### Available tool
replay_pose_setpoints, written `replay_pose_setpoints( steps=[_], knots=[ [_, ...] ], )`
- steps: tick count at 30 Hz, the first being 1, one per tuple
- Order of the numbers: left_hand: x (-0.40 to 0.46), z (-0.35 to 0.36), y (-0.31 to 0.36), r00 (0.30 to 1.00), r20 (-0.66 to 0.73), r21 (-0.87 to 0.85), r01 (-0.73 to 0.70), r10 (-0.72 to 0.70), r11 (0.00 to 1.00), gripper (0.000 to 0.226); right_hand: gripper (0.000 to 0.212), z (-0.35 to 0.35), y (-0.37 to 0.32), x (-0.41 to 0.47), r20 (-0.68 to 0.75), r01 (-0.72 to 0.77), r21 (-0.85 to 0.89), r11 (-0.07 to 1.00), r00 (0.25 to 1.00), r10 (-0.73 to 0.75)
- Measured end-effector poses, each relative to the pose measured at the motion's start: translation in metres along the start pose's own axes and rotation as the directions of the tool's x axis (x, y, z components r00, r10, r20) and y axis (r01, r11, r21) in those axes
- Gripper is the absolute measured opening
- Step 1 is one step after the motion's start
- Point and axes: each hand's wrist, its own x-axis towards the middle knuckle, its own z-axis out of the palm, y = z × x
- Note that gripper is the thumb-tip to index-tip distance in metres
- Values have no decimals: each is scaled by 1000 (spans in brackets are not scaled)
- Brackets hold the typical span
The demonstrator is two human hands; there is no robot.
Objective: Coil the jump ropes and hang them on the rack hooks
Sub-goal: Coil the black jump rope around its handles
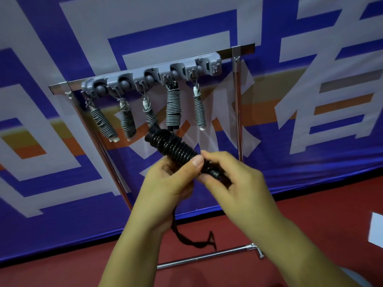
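Both hands clamped on black rope point(175, 147): left hand point(167, 183) and right hand point(238, 183) at lower end. Long axis diagonal, free end toward rack point(151, 77).

This looks like a sports hall or gym storeroom: red floor point(310, 220), a big blue-and-white printed banner point(62, 183) hung along the far wall, and a metal stand point(238, 100) carrying a grey hook rack point(157, 76) (coiled grey jump ropes point(173, 105) hang there).
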Motion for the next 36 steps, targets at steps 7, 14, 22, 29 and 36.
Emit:
replay_pose_setpoints(
  steps=[7,14,22,29,36],
  knots=[
    [-3,-14,7,975,215,82,44,-60,996,31,31,-11,-6,2,-65,-145,329,933,982,175],
    [2,-30,-4,967,161,57,188,-195,980,41,26,-18,2,13,-109,-216,490,845,946,305],
    [16,-52,-39,898,387,-295,334,-208,895,41,27,-28,23,45,-167,-222,499,838,924,344],
    [19,-32,-44,967,144,287,164,-212,944,2,29,-25,25,57,-148,-231,427,874,936,319],
    [28,-9,-46,940,-255,684,10,226,730,21,14,-27,12,51,12,-361,644,675,887,462]
  ],
)
